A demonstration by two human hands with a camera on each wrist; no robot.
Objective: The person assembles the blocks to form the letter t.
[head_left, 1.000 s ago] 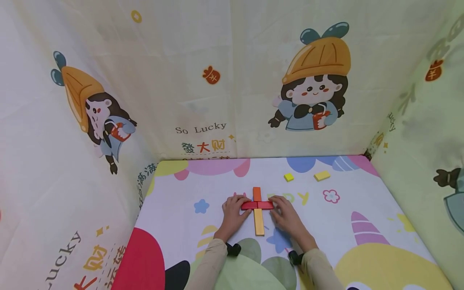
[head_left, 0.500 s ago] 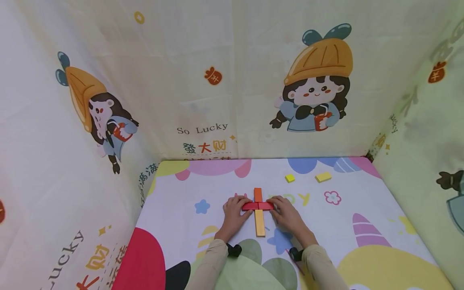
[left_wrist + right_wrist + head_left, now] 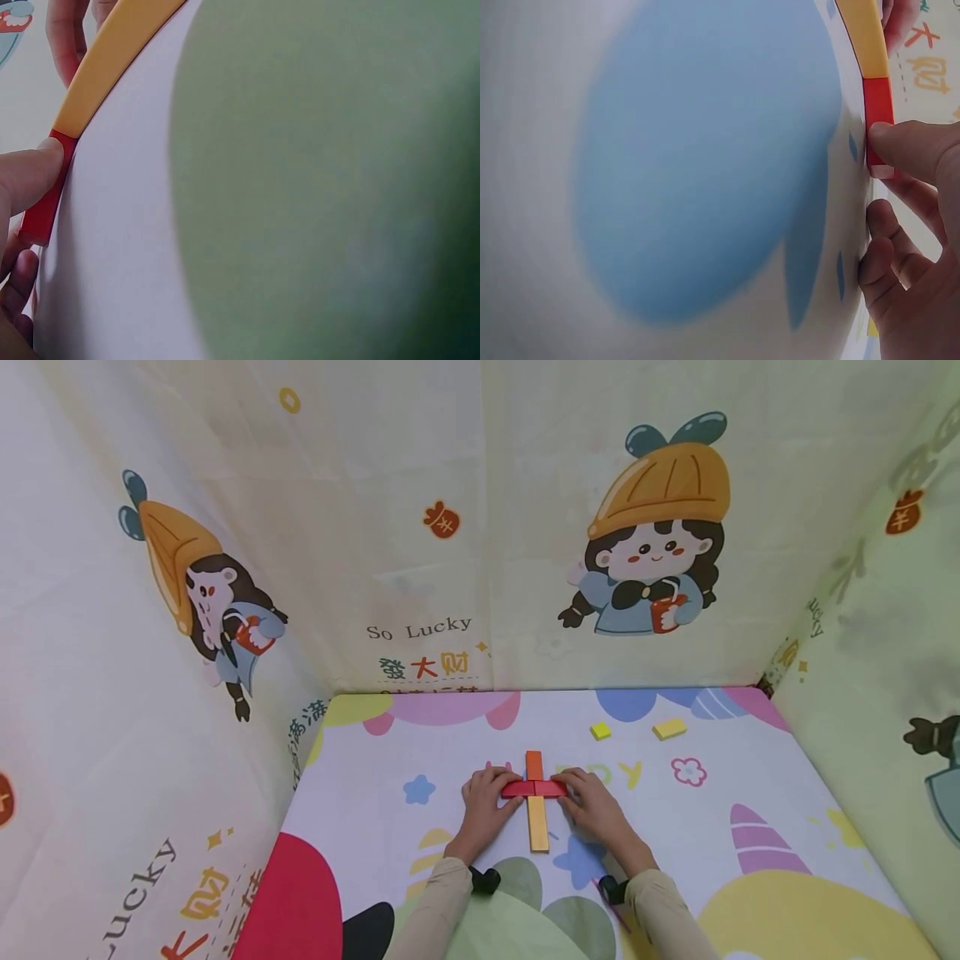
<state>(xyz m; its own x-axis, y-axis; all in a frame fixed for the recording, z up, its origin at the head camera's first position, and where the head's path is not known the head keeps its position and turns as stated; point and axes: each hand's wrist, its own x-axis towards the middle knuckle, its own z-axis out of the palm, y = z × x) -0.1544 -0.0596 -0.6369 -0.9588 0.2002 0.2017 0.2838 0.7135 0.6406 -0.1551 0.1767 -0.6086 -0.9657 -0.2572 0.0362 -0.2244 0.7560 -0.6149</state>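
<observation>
Two red blocks lie end to end in a crosswise row. My left hand (image 3: 484,800) pinches the left red block (image 3: 517,789) between thumb and fingers; in the left wrist view its thumb presses the near side of that red block (image 3: 45,196). On the other side, my right hand (image 3: 592,806) pinches the right red block (image 3: 550,788), its thumb on the near face in the right wrist view. An orange block (image 3: 534,765) adjoins the row on the far side. Toward me a long light-orange block (image 3: 538,824) touches the row's middle, so the blocks form a cross.
A small bright yellow block (image 3: 600,731) and a pale yellow block (image 3: 669,729) lie farther back on the right. The table's printed cloth (image 3: 390,752) carries cartoon shapes. Printed fabric walls (image 3: 525,652) stand behind it and at both sides.
The head view has shifted slightly. Both hands keep their pinch on the red blocks, and the cross of blocks looks the same.
</observation>
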